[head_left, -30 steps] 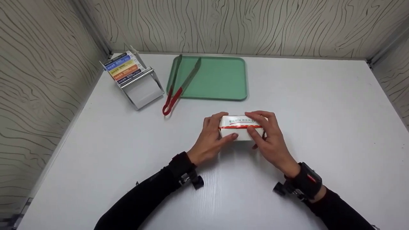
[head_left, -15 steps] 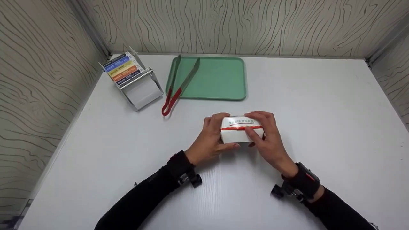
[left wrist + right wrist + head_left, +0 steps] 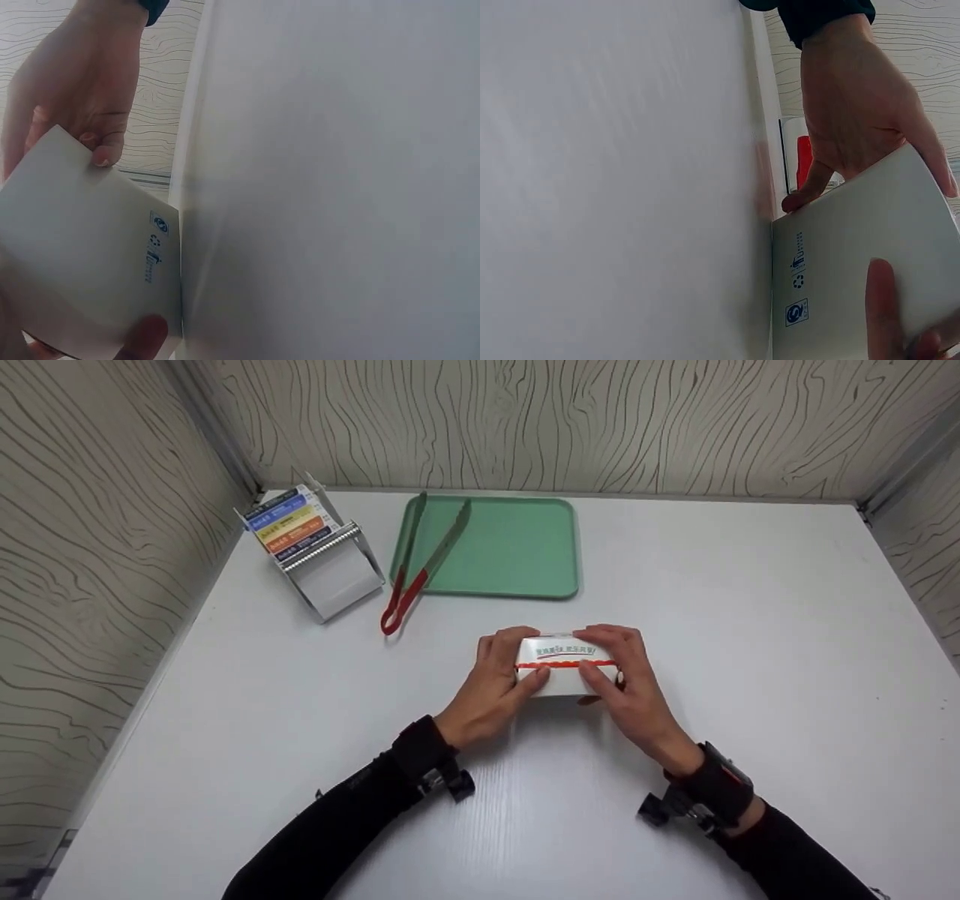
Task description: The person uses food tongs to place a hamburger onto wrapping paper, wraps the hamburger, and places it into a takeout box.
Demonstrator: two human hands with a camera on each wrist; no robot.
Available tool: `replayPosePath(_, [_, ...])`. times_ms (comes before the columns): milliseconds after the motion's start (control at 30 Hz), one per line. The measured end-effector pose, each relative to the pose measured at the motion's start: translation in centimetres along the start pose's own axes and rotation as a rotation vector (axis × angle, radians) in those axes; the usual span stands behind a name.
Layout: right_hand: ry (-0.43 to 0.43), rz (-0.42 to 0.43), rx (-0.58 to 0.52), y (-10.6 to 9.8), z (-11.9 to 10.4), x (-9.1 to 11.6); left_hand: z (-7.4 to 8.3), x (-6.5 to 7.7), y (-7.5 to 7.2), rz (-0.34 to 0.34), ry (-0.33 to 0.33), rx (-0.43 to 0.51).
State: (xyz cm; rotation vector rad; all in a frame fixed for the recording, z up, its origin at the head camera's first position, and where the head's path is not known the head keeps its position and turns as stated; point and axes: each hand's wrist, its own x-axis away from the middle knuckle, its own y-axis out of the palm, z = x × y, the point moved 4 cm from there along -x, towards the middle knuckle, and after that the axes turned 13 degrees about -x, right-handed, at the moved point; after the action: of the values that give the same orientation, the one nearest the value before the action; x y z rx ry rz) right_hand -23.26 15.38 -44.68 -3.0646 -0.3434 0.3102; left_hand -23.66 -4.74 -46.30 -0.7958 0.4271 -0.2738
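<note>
A small white paper food box [image 3: 564, 684] with a red stripe and printed lettering is gripped between both hands, near the middle of the table. My left hand [image 3: 487, 690] holds its left end, fingers over the top edge and thumb on the front near the stripe. My right hand [image 3: 636, 697] grips the right end, thumb also on the front by the stripe. In the left wrist view, a plain white face of the box [image 3: 82, 225] shows small blue printed marks. The right wrist view shows similar marks on the box [image 3: 840, 262]. The inside of the box is hidden.
Behind the hands lies a green tray [image 3: 517, 547], with red-handled metal tongs [image 3: 411, 594] resting across its left side. At the back left stands a metal label dispenser [image 3: 334, 581] with coloured label strips [image 3: 292, 525]. Patterned walls border the white table [image 3: 750, 622].
The left thumb slid down to the box's lower edge, then came back up onto the front near the red stripe. The box tilted slightly; the right hand stayed nearly still.
</note>
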Motion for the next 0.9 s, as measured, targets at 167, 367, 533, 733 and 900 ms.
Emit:
replayPosePath(167, [-0.031, -0.048, 0.019, -0.3, -0.1, 0.0, -0.1, -0.1, -0.1, -0.004, -0.009, 0.005])
replayPosePath(367, [-0.137, -0.108, 0.201, -1.0, 0.3, -0.2, -0.7, -0.1, -0.3, -0.046, 0.049, -0.044])
replayPosePath(533, [-0.224, -0.094, 0.249, -1.3, 0.4, -0.2, -0.9, -0.3, -1.0, -0.096, 0.147, -0.136])
replayPosePath(733, [-0.232, -0.086, 0.27, -1.6, -0.1, -0.4, -0.9, -0.2, -1.8, -0.077, 0.136, -0.204])
replayPosePath(900, [-0.217, -0.042, 0.322, -2.0, -0.5, -0.2, -0.9, -0.2, -2.0, -0.093, 0.098, -0.185])
